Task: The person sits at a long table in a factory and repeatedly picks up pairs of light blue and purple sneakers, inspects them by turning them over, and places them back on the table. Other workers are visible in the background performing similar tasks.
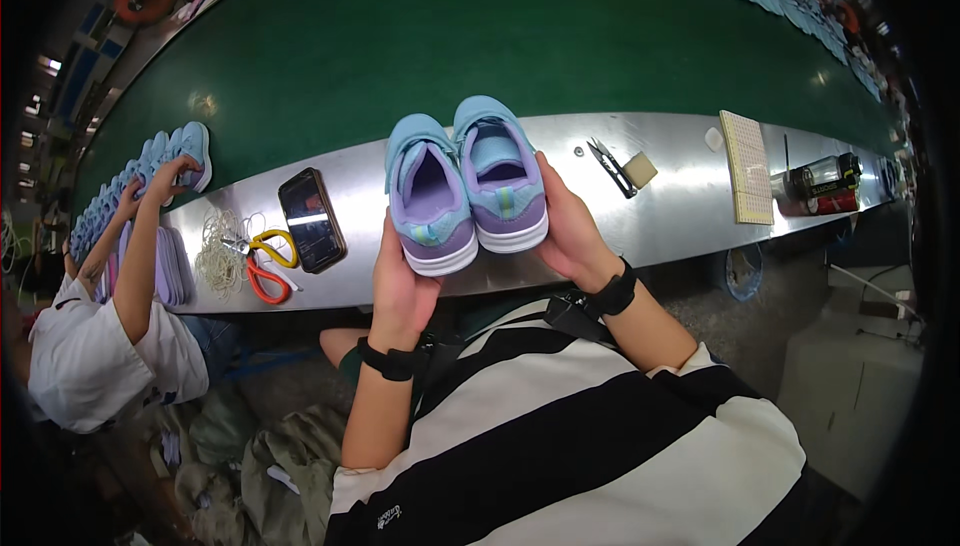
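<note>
Side by side in front of me I hold a pair of light-blue and purple sneakers with white soles, heels toward me. My left hand [403, 291] grips the left sneaker [430, 196] from its outer side, most of the fingers hidden beneath it. Around the outer side of the right sneaker [500, 176] my right hand [572, 231] is closed, its thumb along the heel side. The two shoes touch each other, and their openings face up. Both are held over the metal edge of the bench [640, 236].
Left on the metal lie a phone [312, 221], scissors with orange and yellow handles [268, 264] and tangled cord [218, 256]. Thread snips [612, 168], a tan block [640, 171], a pad [746, 168] and a bottle [815, 178] lie right. A co-worker [130, 336] handles shoes beside the green belt [400, 36].
</note>
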`<state>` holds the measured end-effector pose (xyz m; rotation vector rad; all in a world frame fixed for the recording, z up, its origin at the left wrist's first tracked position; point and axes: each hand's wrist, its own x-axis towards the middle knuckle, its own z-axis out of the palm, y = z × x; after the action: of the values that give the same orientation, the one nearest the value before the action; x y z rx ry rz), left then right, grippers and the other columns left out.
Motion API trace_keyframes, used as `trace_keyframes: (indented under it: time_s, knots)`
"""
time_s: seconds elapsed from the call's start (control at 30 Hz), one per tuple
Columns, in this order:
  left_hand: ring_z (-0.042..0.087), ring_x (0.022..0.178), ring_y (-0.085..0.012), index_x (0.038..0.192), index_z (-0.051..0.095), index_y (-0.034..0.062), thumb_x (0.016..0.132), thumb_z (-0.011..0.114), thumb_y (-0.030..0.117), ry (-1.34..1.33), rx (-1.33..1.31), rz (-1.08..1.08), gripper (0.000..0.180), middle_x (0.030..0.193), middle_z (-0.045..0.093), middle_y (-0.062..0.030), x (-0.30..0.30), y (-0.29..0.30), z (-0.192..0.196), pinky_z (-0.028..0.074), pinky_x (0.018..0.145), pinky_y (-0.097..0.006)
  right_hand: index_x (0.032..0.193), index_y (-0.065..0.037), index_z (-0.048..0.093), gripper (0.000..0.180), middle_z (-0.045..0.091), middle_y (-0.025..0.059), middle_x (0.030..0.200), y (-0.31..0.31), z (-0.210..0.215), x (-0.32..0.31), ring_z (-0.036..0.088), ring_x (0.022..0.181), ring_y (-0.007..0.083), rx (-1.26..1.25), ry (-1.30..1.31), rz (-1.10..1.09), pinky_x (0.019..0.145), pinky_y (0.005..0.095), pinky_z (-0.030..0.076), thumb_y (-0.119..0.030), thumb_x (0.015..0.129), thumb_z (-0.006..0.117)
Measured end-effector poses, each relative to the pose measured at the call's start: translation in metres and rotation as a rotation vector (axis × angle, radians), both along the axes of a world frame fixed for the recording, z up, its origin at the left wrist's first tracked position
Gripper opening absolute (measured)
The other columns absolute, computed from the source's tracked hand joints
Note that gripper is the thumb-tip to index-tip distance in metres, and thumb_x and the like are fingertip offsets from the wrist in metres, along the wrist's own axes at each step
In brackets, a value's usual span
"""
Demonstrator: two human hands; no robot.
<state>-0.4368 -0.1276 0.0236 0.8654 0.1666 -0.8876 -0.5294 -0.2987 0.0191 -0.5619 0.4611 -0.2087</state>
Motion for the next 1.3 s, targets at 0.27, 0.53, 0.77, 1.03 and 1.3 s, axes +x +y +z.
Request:
trace_keyframes:
  time_s: [0.27,0.53,0.77,1.03,1.3]
  knots:
    - [0.052,0.124,-0.0234,0.139,0.042,0.0037,0.107,0.029,0.038,-0.347,0.131,-0.050,0.048,0.135,0.053,-0.0106,-0.001,0.011,0.015,0.040,0.107,-0.038,0.144,-0.007,0.036,0.053,0.050,0.0136,0.136,-0.001,-0.001,-0.009,0.051,0.124,0.0216,-0.257,0.017,-0.042,0.106,0.0368,0.040,-0.039,0.102,0.042]
    - [0.045,0.122,-0.0185,0.140,0.039,-0.0030,0.106,0.037,0.035,-0.940,0.305,0.054,0.051,0.132,0.049,-0.0121,-0.006,0.027,-0.010,0.032,0.107,-0.032,0.141,0.000,0.032,0.065,0.045,0.0127,0.134,0.011,-0.017,-0.028,0.044,0.123,0.0176,-0.719,-0.176,-0.139,0.107,0.0340,0.035,-0.042,0.096,0.055]
    - [0.045,0.123,-0.0203,0.142,0.039,-0.0010,0.106,0.042,0.031,-0.653,0.379,0.041,0.048,0.136,0.046,-0.0132,-0.007,0.020,-0.012,0.034,0.107,-0.034,0.149,0.001,0.021,0.075,0.039,0.0200,0.140,0.005,-0.024,-0.033,0.041,0.128,0.0256,-0.952,0.160,-0.102,0.108,0.0380,0.035,-0.039,0.097,0.057]
    - [0.059,0.108,-0.0232,0.129,0.058,-0.0001,0.104,0.048,0.027,-1.048,0.570,-0.173,0.038,0.121,0.061,-0.0164,0.004,0.031,-0.044,0.044,0.096,-0.032,0.125,-0.016,0.062,0.047,0.054,0.0063,0.132,-0.031,0.019,-0.018,0.051,0.119,0.0248,-2.237,-0.358,0.437,0.097,0.0393,0.038,-0.016,0.078,0.070]
    - [0.067,0.091,-0.0202,0.119,0.061,-0.0024,0.101,0.053,0.018,-1.083,0.575,-0.050,0.029,0.104,0.068,-0.0143,0.030,0.037,-0.071,0.052,0.078,-0.029,0.094,-0.015,0.062,0.013,0.056,-0.0001,0.106,-0.021,0.032,0.030,0.053,0.092,0.0165,-2.622,-0.644,0.464,0.079,0.0334,0.038,-0.020,0.081,0.059]
